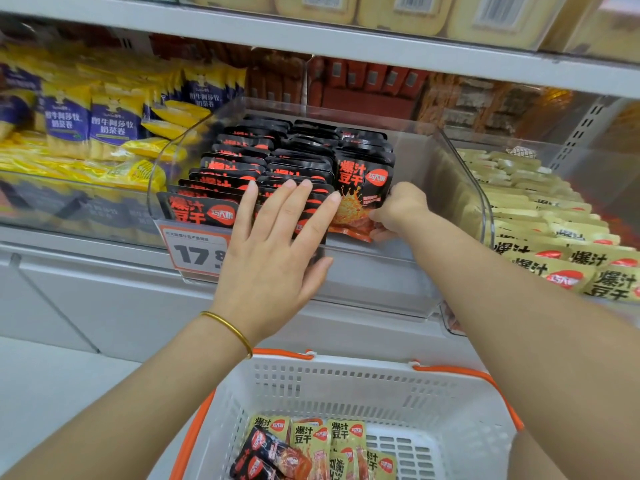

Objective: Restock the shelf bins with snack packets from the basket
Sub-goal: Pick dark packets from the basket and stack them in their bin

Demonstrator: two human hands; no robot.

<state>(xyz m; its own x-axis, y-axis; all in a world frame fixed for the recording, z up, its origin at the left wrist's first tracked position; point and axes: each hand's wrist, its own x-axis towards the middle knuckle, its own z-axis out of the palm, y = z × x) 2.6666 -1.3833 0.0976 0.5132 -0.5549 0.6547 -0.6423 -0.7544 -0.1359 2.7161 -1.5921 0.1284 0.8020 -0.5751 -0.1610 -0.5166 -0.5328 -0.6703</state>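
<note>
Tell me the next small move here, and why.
Probably seat the black packet fully into the right row of the bin, then let go. The right hand grips it upright at the front of that row, the left hand lies flat on the neighbouring packets, and the basket holds more.

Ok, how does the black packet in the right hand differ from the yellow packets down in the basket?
The black foil snack packet stands nearly upright in the clear plastic shelf bin, gripped by the right hand; the yellow foil snack packets lie flat in the white plastic basket. The black one has red lettering, the yellow ones black lettering. Both carry the same red oval logo.
</note>
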